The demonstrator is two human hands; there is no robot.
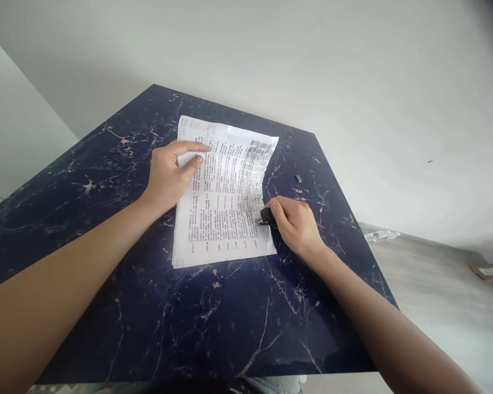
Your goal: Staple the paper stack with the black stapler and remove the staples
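Printed paper sheets [222, 202] lie on the dark blue marbled table, their right side curling upward. My left hand [172, 172] grips the left edge of the sheets, with thumb and index finger on top and the other fingers hidden. In my right hand [293, 221] is a small black stapler [267, 216], closed in by the fingers. Its front end sits over the right edge of the paper, near the lower corner. Whether its jaws are pressed together I cannot tell. A short strip of staples [298, 178] lies beyond my right hand.
The table [213, 328] has its far edge against a pale wall [296, 71]. Past its right edge, a clear plastic wrapper [382, 235] and a brown box-like object [491, 271] lie on the grey floor [427, 273].
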